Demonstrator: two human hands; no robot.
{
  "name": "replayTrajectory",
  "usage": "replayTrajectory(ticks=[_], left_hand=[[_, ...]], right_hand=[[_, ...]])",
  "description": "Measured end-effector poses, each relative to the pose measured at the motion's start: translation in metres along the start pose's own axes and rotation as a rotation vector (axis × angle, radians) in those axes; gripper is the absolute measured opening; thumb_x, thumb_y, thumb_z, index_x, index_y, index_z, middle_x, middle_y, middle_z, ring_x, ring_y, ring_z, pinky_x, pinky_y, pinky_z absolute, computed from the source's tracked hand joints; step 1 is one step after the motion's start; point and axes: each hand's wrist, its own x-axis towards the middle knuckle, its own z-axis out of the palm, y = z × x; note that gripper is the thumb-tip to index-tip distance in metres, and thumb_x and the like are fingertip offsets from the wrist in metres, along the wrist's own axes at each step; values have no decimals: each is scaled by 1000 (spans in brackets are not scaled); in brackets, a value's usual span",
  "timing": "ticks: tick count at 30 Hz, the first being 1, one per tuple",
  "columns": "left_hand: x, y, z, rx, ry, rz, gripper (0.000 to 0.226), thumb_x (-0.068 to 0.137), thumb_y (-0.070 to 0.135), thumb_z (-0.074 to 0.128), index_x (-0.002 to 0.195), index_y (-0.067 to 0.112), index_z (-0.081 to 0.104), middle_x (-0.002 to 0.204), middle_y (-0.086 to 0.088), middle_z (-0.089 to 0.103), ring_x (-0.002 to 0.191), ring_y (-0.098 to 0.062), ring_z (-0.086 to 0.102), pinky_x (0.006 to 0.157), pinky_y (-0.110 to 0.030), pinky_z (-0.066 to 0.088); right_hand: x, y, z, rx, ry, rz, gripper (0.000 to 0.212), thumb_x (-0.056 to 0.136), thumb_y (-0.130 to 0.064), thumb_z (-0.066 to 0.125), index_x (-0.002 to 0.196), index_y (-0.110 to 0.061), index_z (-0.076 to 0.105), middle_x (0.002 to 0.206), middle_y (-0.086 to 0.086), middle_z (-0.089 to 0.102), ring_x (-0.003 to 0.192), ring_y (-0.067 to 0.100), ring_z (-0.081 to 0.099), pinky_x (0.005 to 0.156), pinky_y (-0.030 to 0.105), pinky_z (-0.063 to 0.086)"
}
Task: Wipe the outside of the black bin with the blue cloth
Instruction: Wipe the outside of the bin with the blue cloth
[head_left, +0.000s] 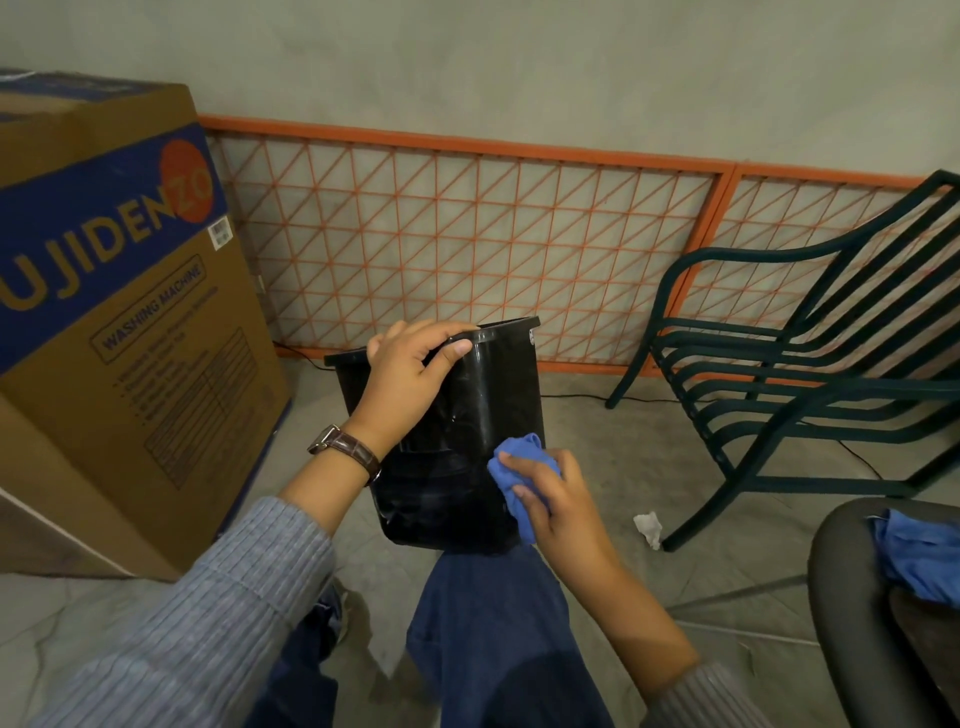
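The glossy black plastic bin (488, 395) rests tilted on the person's near knee (483, 597), mid-scene. The left hand (405, 379) is clamped over its top rim. The right hand (561, 504) clutches the bunched blue cloth (514, 457) against the bin's lower right corner. Wiping looks underway on 1 face; the hidden sides probably remain.

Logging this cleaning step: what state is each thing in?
Black plastic bin: held tilted by its rim.
Blue cloth: bunched, against the bin's side.
Left hand: grips the bin's rim.
Right hand: holds the cloth.
Brown cardboard box: standing on the floor.
Dark green metal chair: upright, unoccupied.
White paper scrap: crumpled on the floor.
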Motion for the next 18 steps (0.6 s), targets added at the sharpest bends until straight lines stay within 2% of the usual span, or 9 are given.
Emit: replayTrajectory(ticks=[3, 9, 14, 18], left_hand=[[1, 2, 1, -3, -27, 5, 20, 94, 35, 47, 107, 36, 62, 92, 27, 52, 99, -9, 42, 82, -27, 15], [1, 4, 2, -6, -29, 25, 21, 93, 36, 47, 109, 37, 61, 97, 25, 53, 100, -9, 41, 86, -29, 16], [3, 2, 2, 2, -24, 10, 21, 93, 32, 49, 109, 33, 63, 95, 25, 52, 98, -8, 41, 86, -29, 16], [2, 1, 2, -16, -22, 18, 21, 91, 39, 47, 107, 37, 61, 97, 25, 54, 100, -8, 42, 86, -30, 16]], right_hand=[[-11, 7, -1, -38, -60, -68, 31, 93, -36, 39, 121, -40, 51, 116, -5, 41, 111, 1, 43, 89, 11, 39], [0, 13, -8, 22, -14, 54, 30, 92, -40, 36, 118, -45, 49, 112, -21, 39, 104, 0, 49, 86, 8, 38], [-15, 11, -9, -86, -134, -98, 29, 92, -38, 41, 118, -37, 54, 116, -8, 41, 104, 6, 48, 85, 13, 42], [-4, 25, -16, -59, -140, 57, 28, 92, -30, 44, 115, -30, 61, 112, 3, 50, 101, 19, 54, 83, 16, 40]])
